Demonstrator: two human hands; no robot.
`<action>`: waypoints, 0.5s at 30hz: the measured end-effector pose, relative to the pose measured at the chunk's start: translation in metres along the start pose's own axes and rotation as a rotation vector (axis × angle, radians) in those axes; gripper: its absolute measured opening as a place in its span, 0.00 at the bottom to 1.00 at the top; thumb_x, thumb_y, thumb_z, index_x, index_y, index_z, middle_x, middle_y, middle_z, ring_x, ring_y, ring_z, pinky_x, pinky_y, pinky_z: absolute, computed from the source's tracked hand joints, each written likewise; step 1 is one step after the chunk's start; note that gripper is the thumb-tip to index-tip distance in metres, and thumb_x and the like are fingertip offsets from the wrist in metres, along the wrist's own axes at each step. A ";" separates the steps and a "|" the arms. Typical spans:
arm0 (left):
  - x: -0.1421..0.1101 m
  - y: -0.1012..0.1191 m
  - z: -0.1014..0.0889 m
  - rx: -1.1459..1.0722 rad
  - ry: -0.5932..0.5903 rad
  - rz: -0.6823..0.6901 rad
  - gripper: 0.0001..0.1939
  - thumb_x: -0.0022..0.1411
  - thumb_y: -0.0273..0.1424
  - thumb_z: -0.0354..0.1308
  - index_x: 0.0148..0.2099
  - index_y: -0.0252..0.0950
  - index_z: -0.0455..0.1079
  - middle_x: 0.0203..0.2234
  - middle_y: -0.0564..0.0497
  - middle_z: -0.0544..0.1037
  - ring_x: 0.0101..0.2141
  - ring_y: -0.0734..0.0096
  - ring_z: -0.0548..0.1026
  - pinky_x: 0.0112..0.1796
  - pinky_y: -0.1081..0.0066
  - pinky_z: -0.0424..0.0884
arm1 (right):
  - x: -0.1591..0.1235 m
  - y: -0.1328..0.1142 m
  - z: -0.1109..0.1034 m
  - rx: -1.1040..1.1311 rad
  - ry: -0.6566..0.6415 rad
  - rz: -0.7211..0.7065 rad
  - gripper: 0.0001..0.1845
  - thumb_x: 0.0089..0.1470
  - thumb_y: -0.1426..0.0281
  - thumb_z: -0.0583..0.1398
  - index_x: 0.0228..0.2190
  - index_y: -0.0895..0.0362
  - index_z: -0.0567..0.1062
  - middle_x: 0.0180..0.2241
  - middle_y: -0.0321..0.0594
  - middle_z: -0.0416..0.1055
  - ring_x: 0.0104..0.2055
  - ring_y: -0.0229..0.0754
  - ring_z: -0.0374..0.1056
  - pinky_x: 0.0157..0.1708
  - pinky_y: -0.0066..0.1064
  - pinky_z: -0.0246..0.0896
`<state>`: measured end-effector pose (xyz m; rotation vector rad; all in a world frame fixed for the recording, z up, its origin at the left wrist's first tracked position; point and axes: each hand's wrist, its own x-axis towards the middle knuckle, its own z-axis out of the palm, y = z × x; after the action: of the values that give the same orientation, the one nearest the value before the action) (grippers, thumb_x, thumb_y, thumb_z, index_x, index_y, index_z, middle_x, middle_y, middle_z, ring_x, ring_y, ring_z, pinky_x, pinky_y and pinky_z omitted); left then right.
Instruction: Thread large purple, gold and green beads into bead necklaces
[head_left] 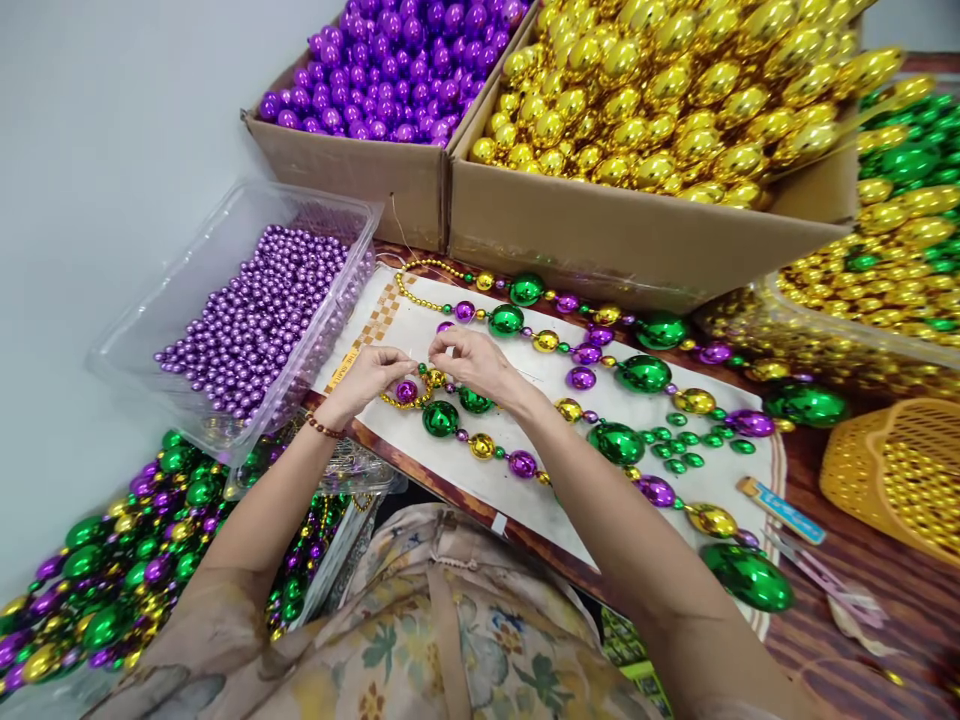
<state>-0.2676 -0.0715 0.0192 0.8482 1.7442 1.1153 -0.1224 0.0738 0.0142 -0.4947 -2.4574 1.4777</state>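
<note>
My left hand (367, 382) and my right hand (476, 362) face each other, close together, above a white cloth. Each has thumb and forefinger pinched; a fine pale strand seems to show at the fingertips, but what either one grips is too small to make out. Just beneath them, small gold beads (390, 400) curl around a purple bead (406, 391). A bead strand (481, 446) of green, gold and purple beads runs rightward under my right forearm. A second bead necklace (506, 320) lies beyond my hands, its beads growing larger toward the right.
A clear tub (240, 205) of small purple beads stands left. Cardboard boxes (637, 225) with purple and gold beads line the back. Loose green beads (675, 448), a blue-handled cutter (784, 510), pink scissors (840, 590) and a yellow basket (862, 450) lie right. Finished-looking strands (97, 580) are heaped lower left.
</note>
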 end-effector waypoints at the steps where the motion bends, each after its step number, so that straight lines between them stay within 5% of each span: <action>1: 0.000 0.001 0.000 -0.072 -0.030 -0.064 0.14 0.51 0.40 0.67 0.26 0.33 0.75 0.15 0.56 0.68 0.17 0.82 0.59 0.20 0.76 0.52 | -0.004 -0.006 -0.001 -0.065 0.005 -0.005 0.06 0.51 0.69 0.57 0.27 0.57 0.74 0.29 0.36 0.72 0.29 0.36 0.63 0.29 0.27 0.52; 7: -0.001 0.005 0.001 -0.338 -0.072 -0.167 0.15 0.43 0.38 0.73 0.26 0.32 0.76 0.14 0.57 0.65 0.16 0.85 0.56 0.19 0.76 0.47 | -0.028 -0.017 0.007 -0.144 -0.117 0.058 0.08 0.53 0.71 0.57 0.29 0.55 0.77 0.22 0.32 0.69 0.25 0.34 0.59 0.27 0.28 0.47; 13: -0.007 0.019 0.001 -0.155 -0.103 -0.023 0.11 0.51 0.37 0.69 0.29 0.34 0.77 0.17 0.55 0.70 0.18 0.82 0.57 0.21 0.75 0.50 | -0.011 0.013 0.004 0.389 -0.070 0.095 0.12 0.57 0.62 0.59 0.32 0.57 0.78 0.21 0.31 0.69 0.20 0.32 0.62 0.23 0.25 0.54; 15: -0.008 0.026 0.002 -0.047 -0.115 0.071 0.11 0.54 0.37 0.67 0.30 0.34 0.77 0.19 0.54 0.72 0.19 0.81 0.60 0.23 0.75 0.54 | -0.002 0.014 -0.002 0.505 -0.204 0.127 0.11 0.55 0.65 0.61 0.37 0.57 0.79 0.22 0.31 0.71 0.18 0.31 0.63 0.20 0.24 0.56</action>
<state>-0.2606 -0.0684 0.0451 0.9327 1.5984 1.1278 -0.1176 0.0803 0.0027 -0.4149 -2.0916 2.2044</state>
